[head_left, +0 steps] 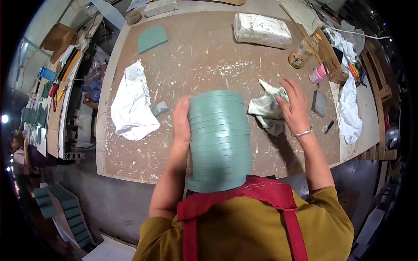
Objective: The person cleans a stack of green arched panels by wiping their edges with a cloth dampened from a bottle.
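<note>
A tall stack of green rounded-edged boards (220, 143) stands in front of me, its near end close to my red apron (257, 189). Along its left side lies my left hand (182, 119), fingers held together and pressed to the edges, steadying the stack. To the right of the stack, my right hand (294, 104) has its thumb and fingers at the edge of a crumpled pale cloth (269, 108) and grips it. The undersides of both hands are hidden. A single green board (152, 39) of similar shape rests at the far left of the worktable (209, 52).
Left of the stack are a white cloth (134, 104) and a small green-and-white block (160, 108). Toward the right sit a wrapped white block (262, 30), a bottle (304, 52), a pink jar (318, 74), a grey block (319, 103) and a wooden box (332, 58).
</note>
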A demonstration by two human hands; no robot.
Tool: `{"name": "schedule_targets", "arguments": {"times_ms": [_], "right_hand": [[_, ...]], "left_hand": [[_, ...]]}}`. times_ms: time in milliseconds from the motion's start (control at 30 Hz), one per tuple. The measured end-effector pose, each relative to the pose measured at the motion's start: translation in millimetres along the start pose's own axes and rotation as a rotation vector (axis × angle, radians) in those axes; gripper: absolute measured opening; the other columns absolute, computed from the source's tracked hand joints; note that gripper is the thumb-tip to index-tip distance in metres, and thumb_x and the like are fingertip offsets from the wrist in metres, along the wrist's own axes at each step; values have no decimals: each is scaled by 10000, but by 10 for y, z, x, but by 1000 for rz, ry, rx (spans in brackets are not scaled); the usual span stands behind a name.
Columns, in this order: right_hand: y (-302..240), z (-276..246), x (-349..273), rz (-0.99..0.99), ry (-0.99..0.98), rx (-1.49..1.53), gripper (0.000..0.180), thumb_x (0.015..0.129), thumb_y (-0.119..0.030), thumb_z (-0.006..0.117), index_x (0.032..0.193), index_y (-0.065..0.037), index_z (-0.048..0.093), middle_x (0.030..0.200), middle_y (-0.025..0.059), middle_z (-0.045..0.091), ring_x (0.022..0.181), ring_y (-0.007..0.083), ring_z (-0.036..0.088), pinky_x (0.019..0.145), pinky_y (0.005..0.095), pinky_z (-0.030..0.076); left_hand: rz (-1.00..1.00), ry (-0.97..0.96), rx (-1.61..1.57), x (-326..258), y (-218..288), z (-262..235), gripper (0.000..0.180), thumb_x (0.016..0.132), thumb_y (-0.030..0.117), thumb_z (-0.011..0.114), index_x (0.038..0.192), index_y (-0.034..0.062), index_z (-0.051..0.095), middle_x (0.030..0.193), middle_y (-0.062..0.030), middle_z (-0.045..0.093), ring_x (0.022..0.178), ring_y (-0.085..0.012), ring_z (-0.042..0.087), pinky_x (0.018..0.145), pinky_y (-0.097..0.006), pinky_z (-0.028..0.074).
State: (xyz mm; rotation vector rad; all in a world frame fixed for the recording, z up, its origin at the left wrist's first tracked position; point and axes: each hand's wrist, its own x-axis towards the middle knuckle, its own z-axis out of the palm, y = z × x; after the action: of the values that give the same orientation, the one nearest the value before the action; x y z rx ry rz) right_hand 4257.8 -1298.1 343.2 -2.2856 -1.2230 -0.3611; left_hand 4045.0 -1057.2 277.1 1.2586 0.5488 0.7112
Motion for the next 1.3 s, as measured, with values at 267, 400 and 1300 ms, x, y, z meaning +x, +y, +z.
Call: {"name": "schedule_targets", "arguments": {"times_ms": [267,400,1300], "right_hand": [[-456,1377,-176,750,-289,1495,574,1030,-492,375,1063,17,638,977,68,640,912,141,562,851,280,454],[-567,1277,-120,746,-274,1422,579,1028,-497,373,1003,12,649,892,49,637,846,128,562,788,259,459],[-471,1408,-298,623,-263,1432,581,1040,-487,348,1257,16,543,1222,77,574,1121,165,499,1029,305,364]], "left_hand": [[-94,-54,-120,-24,35,40,488,1029,411,364,1142,1,604,1056,-89,646,983,-182,584,905,-309,449],[-15,-93,-77,-88,80,-10,485,1007,422,426,1261,25,539,1203,-99,590,1096,-188,537,979,-309,406],[-244,-111,-80,-594,111,42,644,1048,410,296,1546,40,122,1547,-166,250,1424,-245,250,1175,-354,195]]}}
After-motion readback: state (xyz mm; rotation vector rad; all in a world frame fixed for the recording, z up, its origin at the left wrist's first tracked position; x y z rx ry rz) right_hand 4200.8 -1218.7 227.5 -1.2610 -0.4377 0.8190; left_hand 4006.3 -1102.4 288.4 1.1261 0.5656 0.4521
